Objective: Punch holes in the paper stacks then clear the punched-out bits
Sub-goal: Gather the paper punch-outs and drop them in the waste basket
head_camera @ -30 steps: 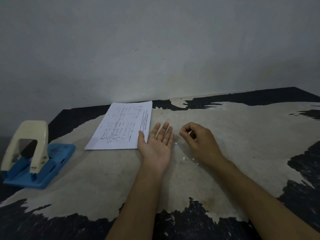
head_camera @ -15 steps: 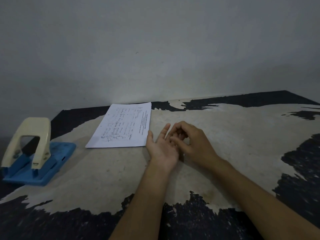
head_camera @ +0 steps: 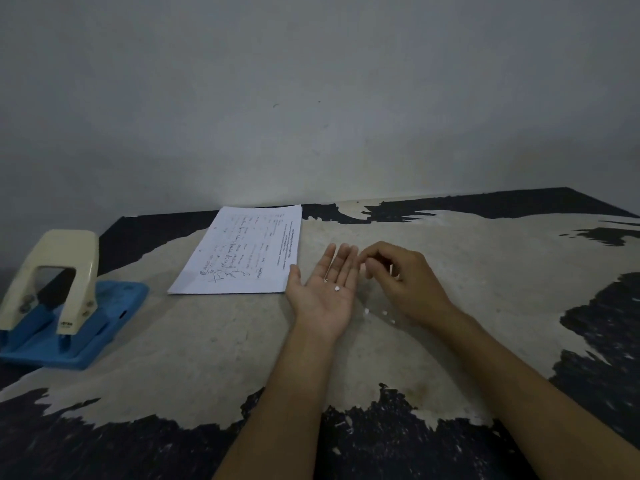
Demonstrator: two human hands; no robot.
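My left hand lies palm up on the table, fingers spread, with small white punched-out bits resting in the palm. My right hand hovers just right of it, fingers curled loosely; I cannot see anything pinched in them. A few more white bits lie on the table between and below the hands. The paper stack, white with handwriting, lies flat to the left of my left hand. The hole punch, cream handle on a blue base, stands at the far left.
The table has a worn pale surface with black peeling patches near the front and right edges. A grey wall rises right behind the table's back edge.
My right hand dropped bits into the left palm, then drew back to the right. The left hand stayed palm up, and white bits now show in it.
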